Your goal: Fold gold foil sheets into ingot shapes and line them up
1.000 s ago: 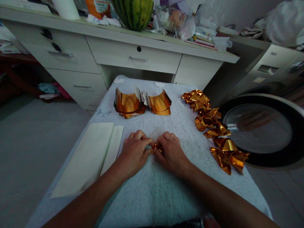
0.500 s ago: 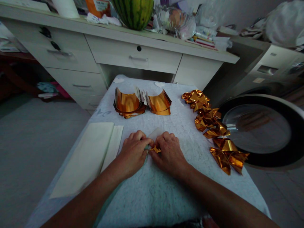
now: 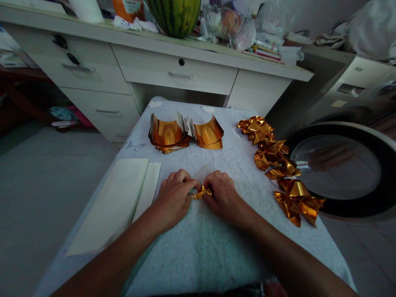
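Low over the cloth-covered table [image 3: 198,247], my left hand [image 3: 176,194] and my right hand [image 3: 221,194] face each other. Between them is a small piece of gold foil paper [image 3: 202,192], with both sets of fingers closed on its ends. Pale thin paper [image 3: 204,171] sticks up behind the foil; its lower part is hidden by my fingers. Beyond my hands lie two curved stacks of gold foil sheets [image 3: 168,133], [image 3: 206,134] side by side. Left of my left hand rests a stack of whitish paper [image 3: 114,198]. Several folded gold foil pieces [image 3: 270,152] trail down the right side.
A white drawer desk [image 3: 182,78] stands behind the table, with a watermelon [image 3: 175,16], a glass bowl [image 3: 222,22] and bags on top. At right is a washing machine [image 3: 346,88] with its round door [image 3: 337,169] swung out beside the table.
My right hand's fingers have shifted slightly right, so more of the gold foil shows between my hands. My left hand stays almost in place.
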Demonstrator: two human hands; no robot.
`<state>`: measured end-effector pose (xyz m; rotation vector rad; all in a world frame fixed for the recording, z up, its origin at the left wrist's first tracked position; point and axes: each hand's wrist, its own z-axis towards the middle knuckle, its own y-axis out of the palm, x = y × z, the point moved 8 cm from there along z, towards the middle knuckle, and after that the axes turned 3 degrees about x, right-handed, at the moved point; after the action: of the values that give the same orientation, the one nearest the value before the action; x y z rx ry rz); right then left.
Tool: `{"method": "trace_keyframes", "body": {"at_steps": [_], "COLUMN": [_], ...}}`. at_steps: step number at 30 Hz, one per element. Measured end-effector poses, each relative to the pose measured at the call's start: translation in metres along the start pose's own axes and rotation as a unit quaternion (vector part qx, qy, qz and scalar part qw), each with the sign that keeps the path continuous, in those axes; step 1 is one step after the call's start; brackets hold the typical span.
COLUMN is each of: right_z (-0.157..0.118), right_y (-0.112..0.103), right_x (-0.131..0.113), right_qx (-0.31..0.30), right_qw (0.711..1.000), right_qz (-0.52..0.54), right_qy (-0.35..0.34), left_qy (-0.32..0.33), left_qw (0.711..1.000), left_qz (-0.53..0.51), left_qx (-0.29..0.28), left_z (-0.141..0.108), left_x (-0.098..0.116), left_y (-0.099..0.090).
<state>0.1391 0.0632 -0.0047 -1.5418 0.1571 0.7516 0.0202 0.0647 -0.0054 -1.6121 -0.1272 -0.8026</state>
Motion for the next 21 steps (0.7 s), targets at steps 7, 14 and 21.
{"method": "trace_keyframes", "body": {"at_steps": [7, 14, 21], "right_z": [0.001, 0.000, -0.001], "right_y": [-0.007, -0.009, -0.012], "right_x": [-0.002, -0.002, 0.008], "right_qx": [-0.034, -0.031, -0.011], "right_qw": [0.999, 0.998, 0.988], "right_qz": [0.039, 0.052, 0.154], "right_qy": [0.004, -0.022, 0.006], "left_qy": [-0.007, 0.000, 0.004], "left_qw": [1.000, 1.000, 1.000], "left_qz": [0.001, 0.008, -0.004], "left_qx": [0.001, 0.007, 0.018], "left_z": [0.000, 0.001, 0.001], "left_x": [-0.001, -0.001, 0.001], "left_y": [0.001, 0.000, -0.001]}}
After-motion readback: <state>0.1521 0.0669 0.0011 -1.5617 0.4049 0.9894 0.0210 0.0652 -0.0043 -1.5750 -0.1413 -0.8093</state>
